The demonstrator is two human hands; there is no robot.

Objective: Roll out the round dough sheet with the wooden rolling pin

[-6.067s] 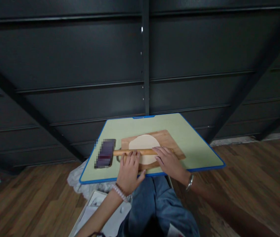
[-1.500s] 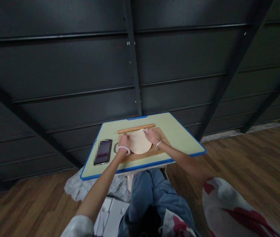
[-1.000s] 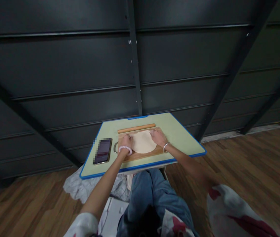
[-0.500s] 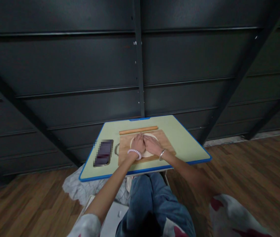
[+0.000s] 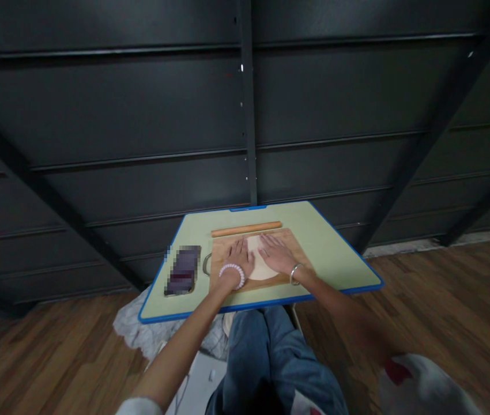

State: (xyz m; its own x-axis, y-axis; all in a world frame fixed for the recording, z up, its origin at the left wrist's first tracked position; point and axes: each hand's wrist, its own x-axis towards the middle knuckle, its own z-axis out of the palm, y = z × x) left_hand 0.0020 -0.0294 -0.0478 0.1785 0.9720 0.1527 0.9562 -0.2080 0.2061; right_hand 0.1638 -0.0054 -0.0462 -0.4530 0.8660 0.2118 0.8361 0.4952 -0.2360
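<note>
A pale round sheet of dough (image 5: 261, 270) lies flat on a wooden cutting board (image 5: 293, 237). My left hand (image 5: 238, 259) rests palm down over the dough's left side, fingers stretched out and a beaded band at the wrist. On the opposite side, my right hand (image 5: 276, 253) lies flat with its fingers apart, a silver bangle at its wrist. Part of the dough shows between the two hands; its outer edges are partly hidden under them. Just beyond the board lies a wooden rolling pin (image 5: 246, 229).
The board sits on a pale green tabletop (image 5: 335, 259) with a blue rim. A blurred-out phone (image 5: 183, 271) lies on the left, beside the board's metal handle (image 5: 206, 264). Behind the table rises a dark panelled wall (image 5: 162, 109). Crumpled grey cloth (image 5: 135, 325) hangs below.
My hands have moved apart, the left to the left and the right to the right, uncovering the middle of the dough. The whole view has shifted slightly.
</note>
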